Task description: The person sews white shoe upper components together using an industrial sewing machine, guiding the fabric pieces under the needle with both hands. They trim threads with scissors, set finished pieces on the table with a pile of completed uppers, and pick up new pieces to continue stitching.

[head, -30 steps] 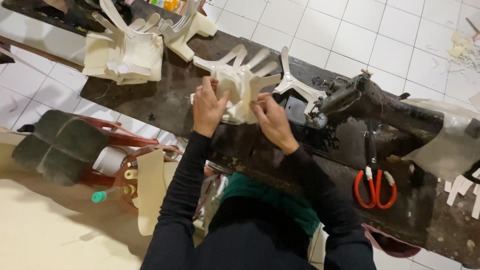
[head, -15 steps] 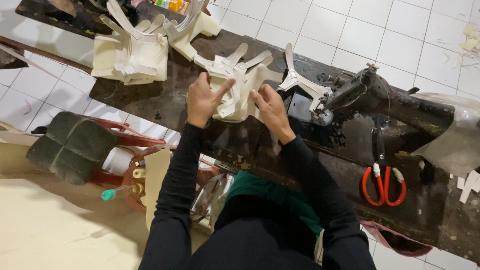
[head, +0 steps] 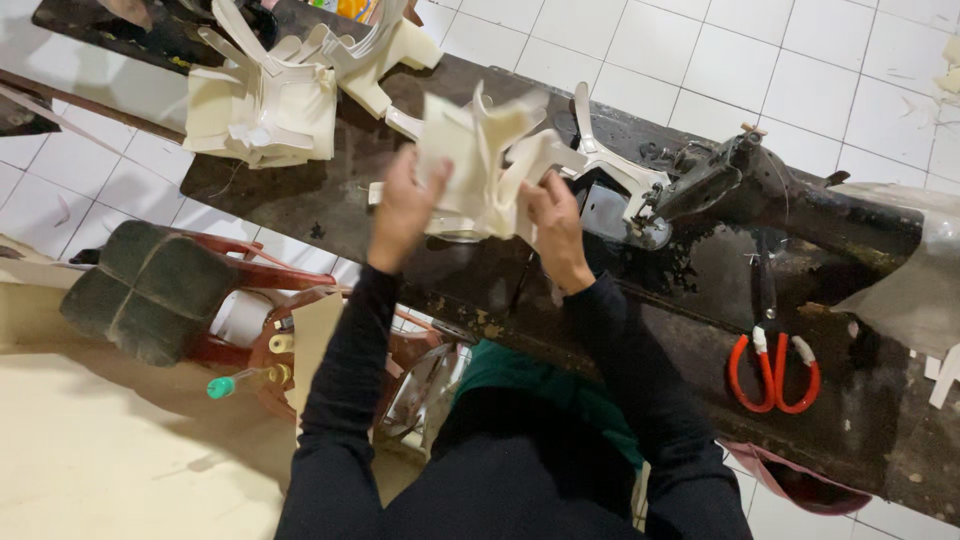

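Both hands, left hand point(head: 403, 205) and right hand point(head: 553, 222), closed on a cream cut leather piece point(head: 480, 165) lifted above the worktable point(head: 560, 300); alignment beside the sewing machine point(head: 740, 180) appears under way.

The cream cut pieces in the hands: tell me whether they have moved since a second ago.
Yes. Both hands have lifted the cream pieces off the dark table, and they are still left of the sewing machine.

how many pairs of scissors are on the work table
1: red-handled scissors lie on the dark table, right of the sewing machine and away from both hands. Others may be hidden under the cream cut pieces.
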{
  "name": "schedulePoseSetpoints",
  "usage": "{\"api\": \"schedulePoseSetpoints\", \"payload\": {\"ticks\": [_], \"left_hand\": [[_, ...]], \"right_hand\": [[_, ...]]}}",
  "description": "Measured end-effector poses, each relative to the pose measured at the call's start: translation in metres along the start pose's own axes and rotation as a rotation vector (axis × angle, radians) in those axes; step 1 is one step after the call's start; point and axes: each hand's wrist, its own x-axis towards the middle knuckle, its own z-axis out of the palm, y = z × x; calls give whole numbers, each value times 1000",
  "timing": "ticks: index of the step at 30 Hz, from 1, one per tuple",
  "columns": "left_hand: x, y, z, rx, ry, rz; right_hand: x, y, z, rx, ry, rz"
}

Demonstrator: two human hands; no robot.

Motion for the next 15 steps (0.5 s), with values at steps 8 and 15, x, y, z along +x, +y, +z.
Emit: {"api": "schedulePoseSetpoints", "payload": {"ticks": [8,15], "left_hand": [[-33,-10,35,82,-195,-176],[-7,-18,-4,618,171,143]], "right_hand": [[-5,-12,1,-166,-113,-76],[4,-37,-9,-345,-34,-23]]}}
